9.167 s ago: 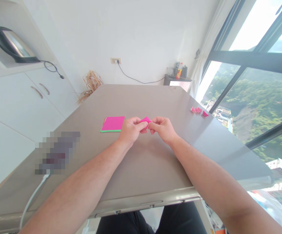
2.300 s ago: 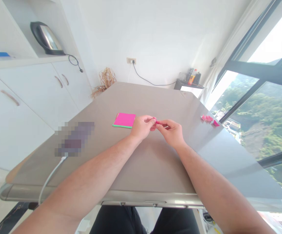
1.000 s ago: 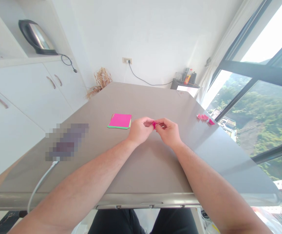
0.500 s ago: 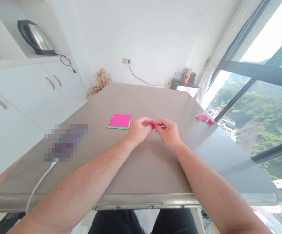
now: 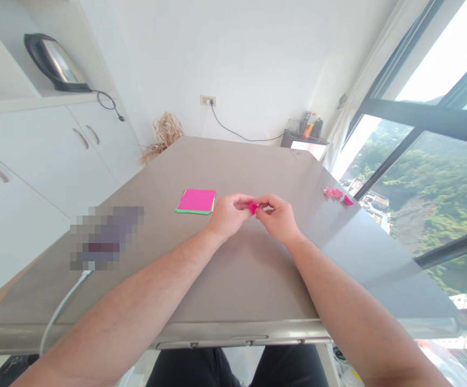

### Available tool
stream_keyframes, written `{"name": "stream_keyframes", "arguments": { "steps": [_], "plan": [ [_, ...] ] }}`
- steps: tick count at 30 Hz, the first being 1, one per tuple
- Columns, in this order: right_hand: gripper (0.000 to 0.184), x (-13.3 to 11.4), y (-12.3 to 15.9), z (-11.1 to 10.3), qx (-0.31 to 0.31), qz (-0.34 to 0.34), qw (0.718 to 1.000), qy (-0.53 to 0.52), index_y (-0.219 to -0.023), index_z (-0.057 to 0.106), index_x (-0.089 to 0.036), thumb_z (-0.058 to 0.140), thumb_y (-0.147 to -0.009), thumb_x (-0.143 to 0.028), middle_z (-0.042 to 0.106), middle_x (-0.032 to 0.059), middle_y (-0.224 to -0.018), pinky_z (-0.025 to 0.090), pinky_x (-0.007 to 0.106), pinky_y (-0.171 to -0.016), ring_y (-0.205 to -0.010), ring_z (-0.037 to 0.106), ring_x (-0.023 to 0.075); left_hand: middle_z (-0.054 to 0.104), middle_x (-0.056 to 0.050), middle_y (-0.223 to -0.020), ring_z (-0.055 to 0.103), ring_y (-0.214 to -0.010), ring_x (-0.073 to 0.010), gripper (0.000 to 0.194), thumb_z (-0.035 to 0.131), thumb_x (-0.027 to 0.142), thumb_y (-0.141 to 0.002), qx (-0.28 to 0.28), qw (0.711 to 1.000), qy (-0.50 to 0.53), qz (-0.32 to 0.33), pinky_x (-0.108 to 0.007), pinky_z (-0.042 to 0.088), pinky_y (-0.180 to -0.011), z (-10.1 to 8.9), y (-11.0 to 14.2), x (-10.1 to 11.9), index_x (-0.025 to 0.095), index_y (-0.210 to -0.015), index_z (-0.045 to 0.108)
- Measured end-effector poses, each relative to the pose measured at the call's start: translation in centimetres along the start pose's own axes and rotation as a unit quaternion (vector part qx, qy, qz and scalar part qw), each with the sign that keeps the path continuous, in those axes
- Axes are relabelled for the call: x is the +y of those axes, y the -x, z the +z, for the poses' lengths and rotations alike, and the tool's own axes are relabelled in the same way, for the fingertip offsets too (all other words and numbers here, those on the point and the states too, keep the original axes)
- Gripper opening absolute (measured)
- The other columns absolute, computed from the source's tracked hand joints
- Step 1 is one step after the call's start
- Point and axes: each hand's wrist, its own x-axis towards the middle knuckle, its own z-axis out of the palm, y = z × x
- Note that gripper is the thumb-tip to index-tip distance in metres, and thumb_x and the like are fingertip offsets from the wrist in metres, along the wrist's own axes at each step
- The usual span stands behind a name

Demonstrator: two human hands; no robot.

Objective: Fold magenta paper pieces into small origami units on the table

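Observation:
Between my two hands is a small folded piece of pink paper (image 5: 253,208), above the middle of the table. My left hand (image 5: 230,215) pinches its left side with thumb and fingers. From the right, the fingertips of my right hand (image 5: 276,217) are closed on its other edge. Just left of my left hand lies a stack of square coloured paper (image 5: 196,200), magenta on top with green showing below. Several small folded pink paper pieces (image 5: 337,193) rest near the table's right edge.
The grey table (image 5: 233,285) spreads around my arms. At its left lies a blurred-out device (image 5: 112,236) with a white cable (image 5: 62,306). A kettle (image 5: 58,64) stands on the shelf at left. A large window (image 5: 438,161) borders the right side.
More of the pink paper now shows between my fingertips, as my right fingers have shifted slightly on it. The view has moved a little; the stack and folded pieces stay put.

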Motion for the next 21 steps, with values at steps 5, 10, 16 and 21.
{"name": "stream_keyframes", "arguments": {
  "steps": [5, 10, 16, 21],
  "plan": [
    [0.018, -0.2, 0.0, 0.1, 0.006, 0.004, 1.0, -0.012, -0.088, 0.074, -0.022, 0.061, -0.075, -0.021, 0.071, 0.0029, -0.087, 0.057, 0.029, -0.067, -0.077, 0.065, 0.0153, 0.078, -0.009, -0.092, 0.074, -0.088, -0.0224, 0.028, 0.081, 0.027, -0.071, 0.019, 1.0, 0.011, 0.001, -0.04, 0.06, -0.087, 0.2, 0.1, -0.1, 0.015, -0.095, 0.072],
    [0.018, -0.6, 0.0, 0.3, 0.02, 0.045, 0.998, -0.036, -0.088, 0.071, -0.021, 0.062, -0.073, -0.021, 0.071, 0.0031, -0.084, 0.055, 0.028, -0.062, -0.074, 0.066, 0.0161, 0.078, -0.009, -0.1, 0.074, -0.094, -0.0223, 0.029, 0.078, 0.024, -0.073, 0.033, 0.999, 0.01, 0.015, -0.038, 0.059, -0.089, 0.5, 0.1, -0.1, 0.015, -0.1, 0.072],
    [0.014, -1.2, 0.3, 0.5, 0.061, 0.011, 0.998, 0.015, -0.086, 0.069, -0.022, 0.07, -0.075, -0.03, 0.07, 0.0035, -0.089, 0.054, 0.028, -0.061, -0.072, 0.064, 0.0151, 0.078, -0.006, -0.102, 0.073, -0.095, -0.0197, 0.027, 0.067, 0.014, -0.076, 0.061, 0.992, -0.088, 0.066, -0.036, 0.057, -0.091, 0.4, 0.1, -0.2, 0.019, -0.102, 0.074],
    [0.01, -0.7, 0.4, 0.6, 0.086, -0.089, 0.989, 0.076, -0.083, 0.072, -0.024, 0.062, -0.083, -0.026, 0.068, 0.0029, -0.086, 0.054, 0.028, -0.065, -0.07, 0.062, 0.0138, 0.078, -0.003, -0.09, 0.073, -0.083, -0.018, 0.013, 0.065, 0.017, -0.077, 0.092, 0.979, -0.161, 0.085, -0.032, 0.059, -0.079, 0.2, 0.4, 0.5, 0.021, -0.087, 0.072]
  ]
}}
